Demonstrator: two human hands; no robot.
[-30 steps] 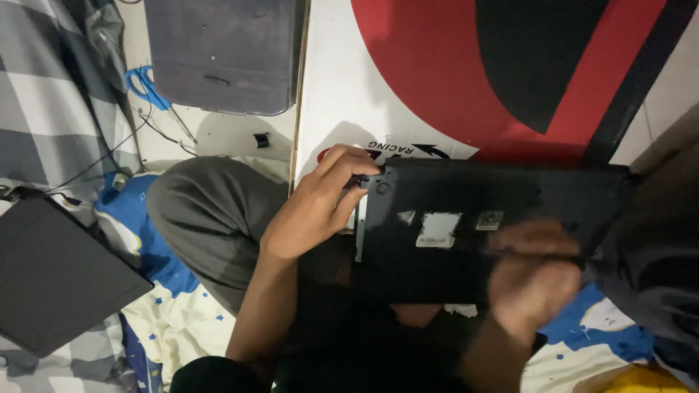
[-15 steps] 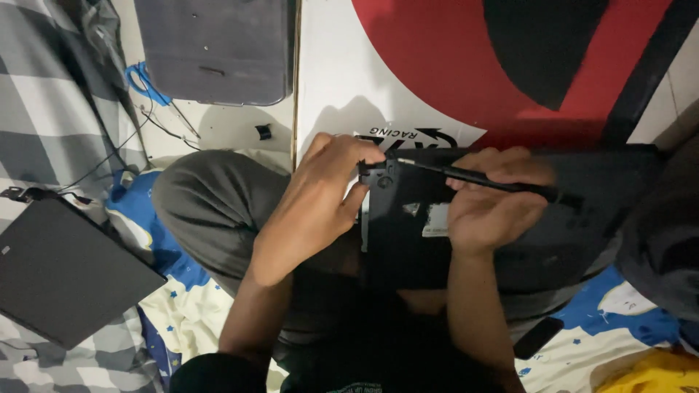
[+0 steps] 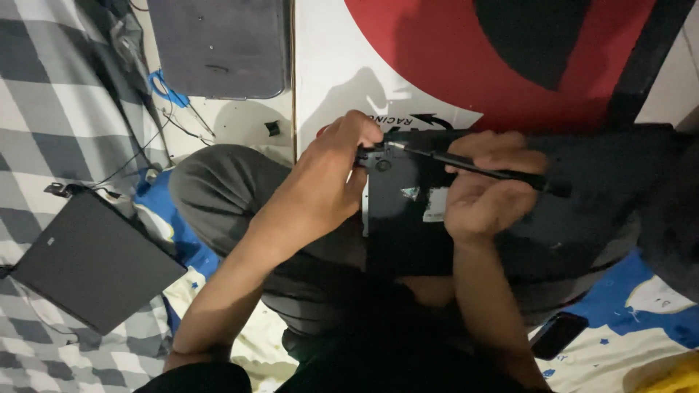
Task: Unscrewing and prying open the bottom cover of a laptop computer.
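Observation:
A black laptop (image 3: 582,204) lies upside down across my lap, its underside facing up with pale stickers near the middle. My left hand (image 3: 324,185) grips its left corner, fingers curled over the edge. My right hand (image 3: 484,189) holds a slim black screwdriver (image 3: 480,166) almost flat, its metal tip pointing left and touching the corner by my left fingers.
A dark flat panel (image 3: 95,258) lies on the grey checked cloth at the left. A grey pad (image 3: 218,47) and cables with a blue piece (image 3: 164,87) sit on the white floor above. A red, white and black board (image 3: 451,58) stands behind. A black phone (image 3: 557,335) lies lower right.
My right hand rose from the laptop's lower edge, now holding the screwdriver, and brought its tip to the left corner. My left hand stayed on that corner.

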